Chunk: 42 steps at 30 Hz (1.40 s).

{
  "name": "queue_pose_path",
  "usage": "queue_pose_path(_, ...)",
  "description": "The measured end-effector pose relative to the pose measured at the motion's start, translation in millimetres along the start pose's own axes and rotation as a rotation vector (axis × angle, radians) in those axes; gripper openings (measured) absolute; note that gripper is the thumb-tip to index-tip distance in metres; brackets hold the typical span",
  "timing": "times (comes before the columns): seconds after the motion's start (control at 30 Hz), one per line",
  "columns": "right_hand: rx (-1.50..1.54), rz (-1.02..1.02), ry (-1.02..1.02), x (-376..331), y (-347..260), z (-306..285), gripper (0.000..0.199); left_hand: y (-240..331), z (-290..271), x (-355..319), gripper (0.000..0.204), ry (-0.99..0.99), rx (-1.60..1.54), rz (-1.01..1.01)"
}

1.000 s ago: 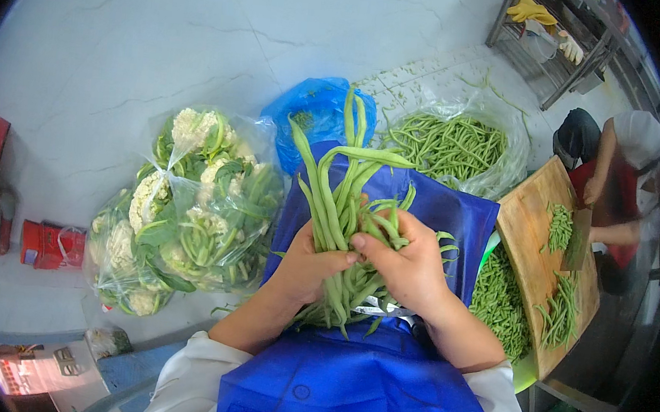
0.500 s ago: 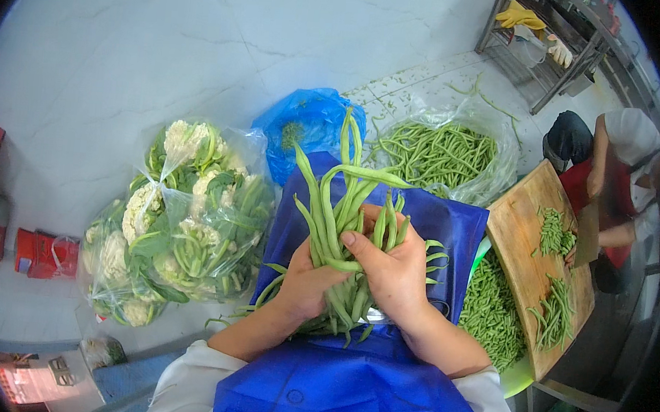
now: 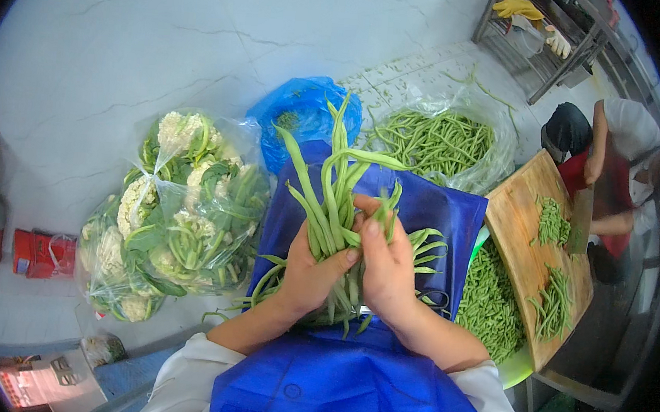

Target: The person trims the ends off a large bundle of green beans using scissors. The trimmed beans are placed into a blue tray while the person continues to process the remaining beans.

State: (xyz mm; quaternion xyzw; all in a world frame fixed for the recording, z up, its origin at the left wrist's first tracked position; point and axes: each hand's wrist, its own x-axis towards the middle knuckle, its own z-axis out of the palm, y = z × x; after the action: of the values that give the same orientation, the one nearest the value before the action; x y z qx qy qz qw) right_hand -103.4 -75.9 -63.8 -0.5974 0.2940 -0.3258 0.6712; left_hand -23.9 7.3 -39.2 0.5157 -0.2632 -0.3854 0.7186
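- Clear plastic bag of white cauliflower heads [image 3: 178,217] lies on the floor at left.
- Left hand [image 3: 311,270] is clenched around a bunch of long green beans [image 3: 330,198] above the blue apron [image 3: 430,214].
- Right hand [image 3: 389,266] pinches the same bunch's stems.
- Wooden cutting board [image 3: 525,244] sits at right.

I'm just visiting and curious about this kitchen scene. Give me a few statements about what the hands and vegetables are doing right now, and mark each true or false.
1. Both hands hold one bunch of green beans. True: the left hand and right hand grip it together.
2. The clear bag on the person's left holds carrots. False: that clear bag holds cauliflower.
3. A wooden cutting board with cut beans lies to the person's right. True.
4. The person's lap is covered by a red apron. False: the apron is blue.
5. The blue plastic bag lies beyond the bunch, on the floor. True.
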Motion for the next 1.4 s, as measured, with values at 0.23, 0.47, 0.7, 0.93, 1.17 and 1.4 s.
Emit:
queue_pose_path(0.23,-0.007,-0.023,-0.088,-1,-12,1,0.037,-2,-6,1,0.052,-0.036,-0.022,0.013)
queue_pose_path(0.47,0.166,0.061,0.002,4,-24,2,0.021,-11,-14,-3,0.060,-0.096,-0.101,-0.107)
queue_pose_path(0.7,-0.230,-0.293,-0.071,3,-19,-4,0.015,-4,-11,0,0.071,-0.087,-0.290,-0.171)
queue_pose_path(0.93,-0.003,-0.229,0.011,0,-30,-2,0.010,10,3,6,0.058,-0.043,-0.211,-0.088)
queue_pose_path(1.17,0.124,-0.178,0.109,12,-35,-12,0.009,14,1,13,0.040,0.029,-0.295,-0.020)
queue_pose_path(1.4,0.488,-0.014,0.315,54,-69,-69,0.019,45,-28,6,0.046,-0.144,-0.115,-0.081)
